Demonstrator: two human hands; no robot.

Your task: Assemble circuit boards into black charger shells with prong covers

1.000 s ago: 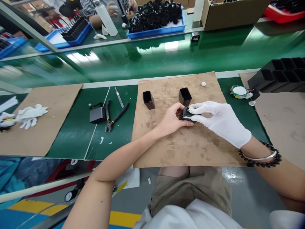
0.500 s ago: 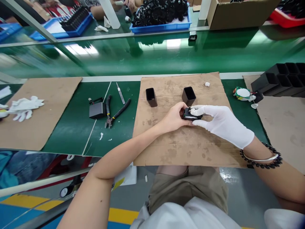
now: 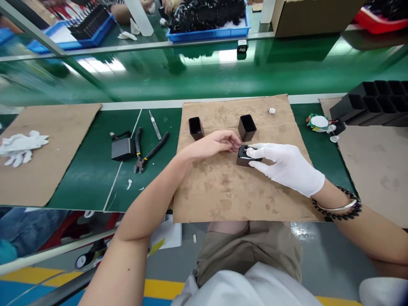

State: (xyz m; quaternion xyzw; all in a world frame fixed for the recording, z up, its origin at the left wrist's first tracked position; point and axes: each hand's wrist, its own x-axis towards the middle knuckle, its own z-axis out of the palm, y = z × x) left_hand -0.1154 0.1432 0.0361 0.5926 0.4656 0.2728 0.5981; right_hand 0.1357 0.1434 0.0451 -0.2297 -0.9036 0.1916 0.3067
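Note:
My right hand (image 3: 280, 163), in a white glove, grips a small black box-shaped device (image 3: 242, 161) by its right end, thumb and fingers closed around it. A black part sits in the top of that device; the glove covers some of it. Just left of it is my bare left hand (image 3: 219, 142), loosely curled with nothing in it and apart from the device. Behind the hands, two black open-topped square cases stand on the cardboard: a left case (image 3: 196, 128), partly behind my left hand, and a right case (image 3: 247, 127).
Pliers (image 3: 140, 159), tweezers (image 3: 155, 124) and a closed black box (image 3: 123, 149) lie to the left. Farther left is a white glove (image 3: 24, 146). On the right are a circuit board (image 3: 318, 122) and stacked black cases (image 3: 369, 104). A blue tray (image 3: 210, 35) stands beyond the rail.
My left hand has let go of the device and drawn away to the left. My right hand still grips the device, which now sits more upright on the cardboard.

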